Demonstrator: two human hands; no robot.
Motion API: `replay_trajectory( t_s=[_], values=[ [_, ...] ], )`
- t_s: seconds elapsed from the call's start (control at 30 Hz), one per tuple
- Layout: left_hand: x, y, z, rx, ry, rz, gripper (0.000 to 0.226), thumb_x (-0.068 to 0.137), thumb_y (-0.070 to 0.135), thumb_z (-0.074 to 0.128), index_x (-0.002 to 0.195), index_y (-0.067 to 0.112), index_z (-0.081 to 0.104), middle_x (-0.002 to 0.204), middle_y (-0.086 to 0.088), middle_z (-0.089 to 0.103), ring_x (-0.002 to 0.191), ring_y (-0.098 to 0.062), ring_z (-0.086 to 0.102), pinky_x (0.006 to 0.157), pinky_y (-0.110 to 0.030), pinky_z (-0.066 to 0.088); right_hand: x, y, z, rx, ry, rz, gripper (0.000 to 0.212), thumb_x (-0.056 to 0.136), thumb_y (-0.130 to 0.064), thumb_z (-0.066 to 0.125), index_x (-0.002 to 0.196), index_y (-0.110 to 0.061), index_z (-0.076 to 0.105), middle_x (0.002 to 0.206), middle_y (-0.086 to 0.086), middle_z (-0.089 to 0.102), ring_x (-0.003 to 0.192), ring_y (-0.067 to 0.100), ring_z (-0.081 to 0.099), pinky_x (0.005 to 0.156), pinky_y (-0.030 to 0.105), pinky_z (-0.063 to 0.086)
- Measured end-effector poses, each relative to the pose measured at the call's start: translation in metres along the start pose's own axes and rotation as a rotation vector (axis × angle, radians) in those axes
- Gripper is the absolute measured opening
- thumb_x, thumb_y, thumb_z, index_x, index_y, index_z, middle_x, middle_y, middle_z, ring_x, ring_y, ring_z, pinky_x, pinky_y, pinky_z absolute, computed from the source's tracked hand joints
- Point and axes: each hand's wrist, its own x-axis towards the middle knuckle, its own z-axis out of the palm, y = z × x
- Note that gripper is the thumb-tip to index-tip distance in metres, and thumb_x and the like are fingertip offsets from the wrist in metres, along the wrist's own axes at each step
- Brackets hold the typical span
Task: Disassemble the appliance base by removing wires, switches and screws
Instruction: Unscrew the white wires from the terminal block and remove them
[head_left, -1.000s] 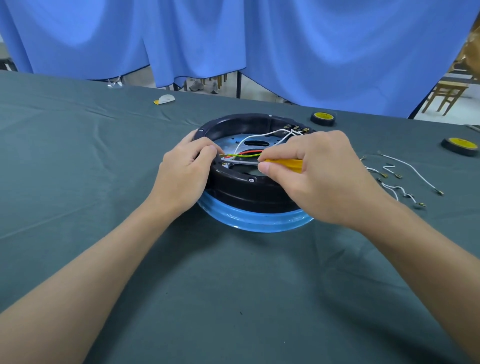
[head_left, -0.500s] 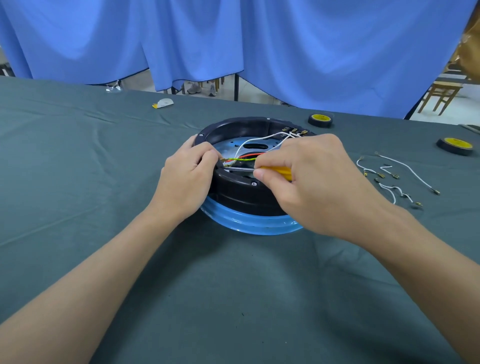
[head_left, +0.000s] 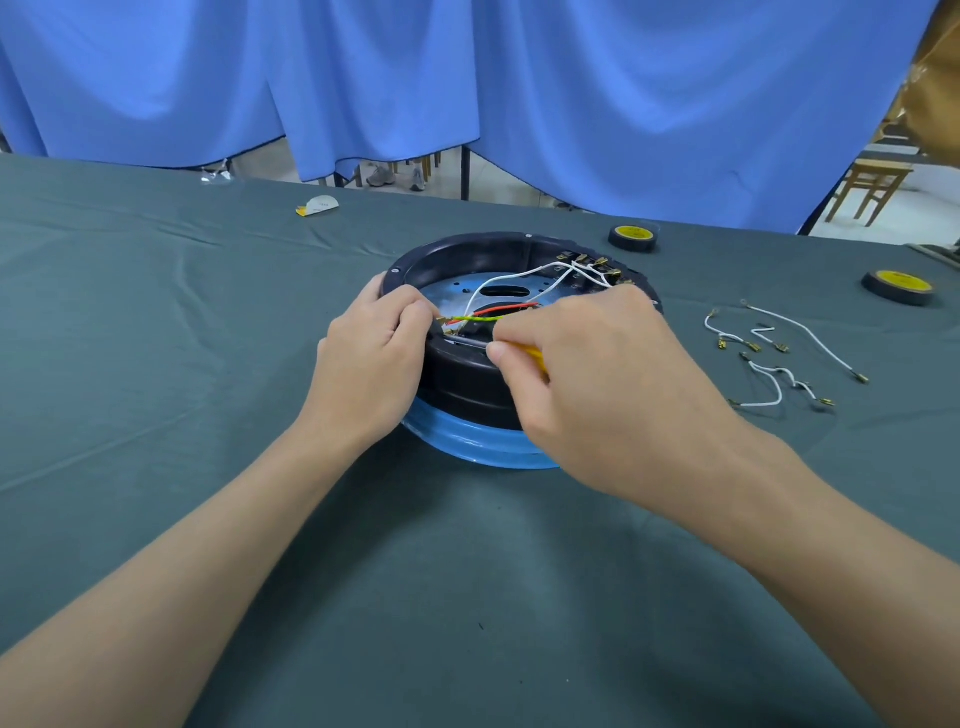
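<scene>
The round appliance base (head_left: 467, 387), black with a blue bottom rim, lies in the middle of the table. Inside it run white wires (head_left: 524, 275), a red wire (head_left: 506, 310) and a green-yellow wire (head_left: 480, 318). My left hand (head_left: 374, 358) grips the base's near left wall, fingers curled over the rim by the wire ends. My right hand (head_left: 597, 384) holds a yellow-handled screwdriver (head_left: 530, 354); its metal shaft points left across the rim toward my left fingers. The tip is hidden.
Several loose white wires (head_left: 769, 358) with brass terminals lie on the cloth to the right. Two black-and-yellow tape rolls sit behind, one (head_left: 631, 238) near the base and one (head_left: 897, 287) at far right. A small white-yellow object (head_left: 318, 206) lies at back left.
My right hand has slid slightly left along the screwdriver, covering more of the yellow handle. My left hand keeps its grip on the base.
</scene>
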Motion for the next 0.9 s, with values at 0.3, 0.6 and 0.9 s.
replay_trajectory(
  t_s=[0.3,0.6,0.9],
  values=[
    [-0.003,0.001,0.001,0.002,0.002,-0.013,0.032,0.082,0.032,0.033,0.076,0.025,0.064,0.096,0.006,0.059,0.096,-0.019,0.054,0.094,-0.047,0.042,-0.009,-0.024,0.011,-0.094,0.060,0.105,0.045,0.082,-0.011,0.068,0.065,-0.017,0.027,0.055,0.000,0.021,0.050,0.024,0.032,0.045,0.022,0.008],
    [-0.003,0.003,0.002,-0.012,0.011,0.009,0.032,0.084,0.029,0.034,0.077,0.030,0.066,0.096,0.009,0.060,0.095,-0.013,0.054,0.094,-0.044,0.042,-0.013,-0.012,0.002,0.029,0.001,0.091,0.044,0.099,-0.026,0.040,0.061,-0.022,0.019,0.056,-0.003,0.026,0.052,0.013,0.021,0.051,0.031,0.018],
    [-0.005,0.004,0.003,-0.027,0.010,-0.015,0.031,0.083,0.031,0.034,0.082,0.039,0.065,0.106,0.015,0.062,0.099,-0.006,0.053,0.099,-0.039,0.040,-0.011,-0.006,-0.002,0.142,0.021,0.034,0.049,0.099,-0.019,0.045,0.056,-0.021,0.021,0.049,-0.005,0.018,0.047,0.016,0.020,0.050,0.022,0.021]
  ],
)
